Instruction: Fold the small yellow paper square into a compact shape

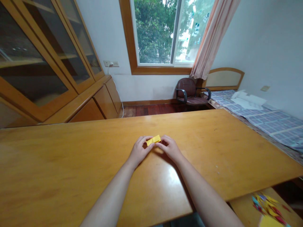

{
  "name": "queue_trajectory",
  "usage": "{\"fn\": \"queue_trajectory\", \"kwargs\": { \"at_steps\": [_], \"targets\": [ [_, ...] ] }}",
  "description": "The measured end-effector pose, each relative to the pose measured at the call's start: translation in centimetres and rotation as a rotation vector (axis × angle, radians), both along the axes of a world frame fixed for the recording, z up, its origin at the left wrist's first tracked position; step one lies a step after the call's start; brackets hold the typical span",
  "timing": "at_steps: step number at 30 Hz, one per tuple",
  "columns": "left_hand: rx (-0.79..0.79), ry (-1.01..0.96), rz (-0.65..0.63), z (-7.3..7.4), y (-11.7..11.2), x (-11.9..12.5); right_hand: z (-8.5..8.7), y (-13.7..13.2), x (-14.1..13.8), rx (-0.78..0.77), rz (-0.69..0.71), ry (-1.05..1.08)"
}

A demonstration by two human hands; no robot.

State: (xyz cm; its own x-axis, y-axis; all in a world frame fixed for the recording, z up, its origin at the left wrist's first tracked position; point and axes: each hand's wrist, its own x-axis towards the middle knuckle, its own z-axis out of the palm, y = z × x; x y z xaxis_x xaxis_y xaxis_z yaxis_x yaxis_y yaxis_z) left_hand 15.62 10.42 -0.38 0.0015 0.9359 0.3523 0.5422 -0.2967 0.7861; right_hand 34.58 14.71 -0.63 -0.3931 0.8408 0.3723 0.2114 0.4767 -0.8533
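A small strip of folded yellow paper (pixel 153 140) is held up between my two hands, just above the wooden table (pixel 82 164). My left hand (pixel 140 149) pinches its left end, thumb in front and fingers behind. At its right end, my right hand (pixel 170 147) grips it between thumb and fingers. A crease shows near the middle of the strip. The fingertips behind the paper are partly hidden.
Lower right, a lower surface (pixel 243 203) carries a pile of colourful paper pieces (pixel 268 206). Beyond the table stand a brown armchair (pixel 187 90) and a bed (pixel 262 113) with papers on it. A glass-fronted cabinet (pixel 47 116) lines the left side.
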Motion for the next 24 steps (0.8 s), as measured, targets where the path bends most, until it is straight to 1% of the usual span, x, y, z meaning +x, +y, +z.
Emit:
{"fn": "queue_trajectory", "kwargs": {
  "at_steps": [4,11,18,21,24],
  "targets": [
    [-0.047,-0.076,-0.023,-0.1,0.0,0.0,0.1,0.0,0.1,0.026,-0.007,-0.022],
    [-0.078,-0.153,0.012,-0.1,0.1,-0.1,0.0,0.1,0.1,0.061,0.001,-0.042],
    [-0.132,-0.284,-0.002,-0.9,0.6,-0.5,0.0,-0.1,0.0,0.077,0.034,-0.086],
    [-0.167,-0.343,-0.006,-1.0,0.7,-0.6,-0.2,-0.1,-0.1,0.049,-0.004,-0.077],
    [-0.211,-0.423,-0.030,-0.9,0.6,-0.5,-0.6,-0.1,-0.2,-0.034,-0.022,-0.012]
  ]
}}
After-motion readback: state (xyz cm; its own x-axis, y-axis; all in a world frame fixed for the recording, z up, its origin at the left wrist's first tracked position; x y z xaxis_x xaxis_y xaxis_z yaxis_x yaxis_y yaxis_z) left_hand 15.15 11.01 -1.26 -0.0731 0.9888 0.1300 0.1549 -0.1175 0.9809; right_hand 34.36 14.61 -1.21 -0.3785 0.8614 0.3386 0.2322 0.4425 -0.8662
